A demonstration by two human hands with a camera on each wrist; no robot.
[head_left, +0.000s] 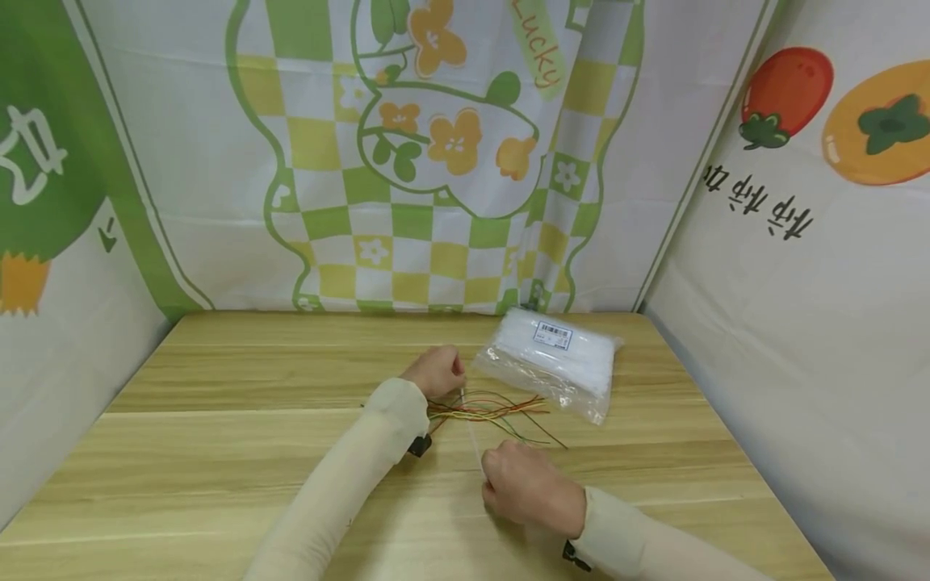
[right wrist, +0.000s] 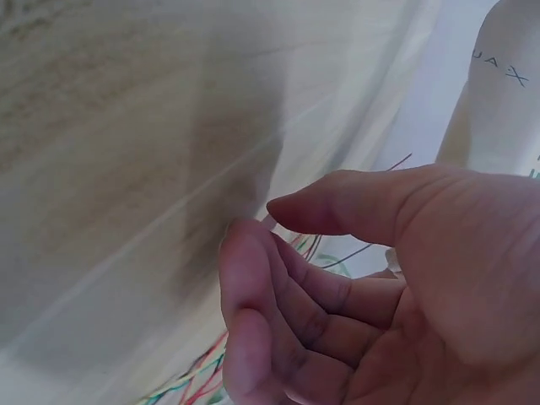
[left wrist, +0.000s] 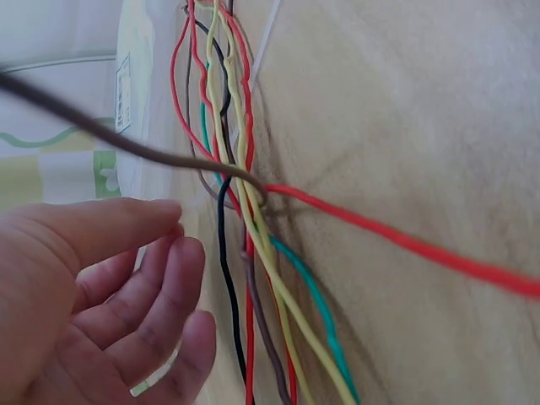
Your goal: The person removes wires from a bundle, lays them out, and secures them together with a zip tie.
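Note:
A loose bundle of thin coloured wires (head_left: pixel 501 407), red, yellow, green, black and brown, lies across the table in front of me. A narrow white cable tie (head_left: pixel 475 442) crosses the bundle; in the left wrist view it runs behind the wires (left wrist: pixel 245 126). Beyond the bundle, my left hand (head_left: pixel 437 371) pinches the tie's far end between thumb and index finger. Nearer to me, my right hand (head_left: pixel 532 488) pinches the other end, with its fingers curled. The right wrist view shows that hand's thumb and fingertips (right wrist: pixel 249 240) together, the tie mostly hidden between them.
A clear plastic bag (head_left: pixel 552 355) of white strips, with a printed label, lies behind the wires to the right. The wooden table (head_left: pixel 240 460) is enclosed by patterned cloth (head_left: pixel 450 242) at the back and on both sides.

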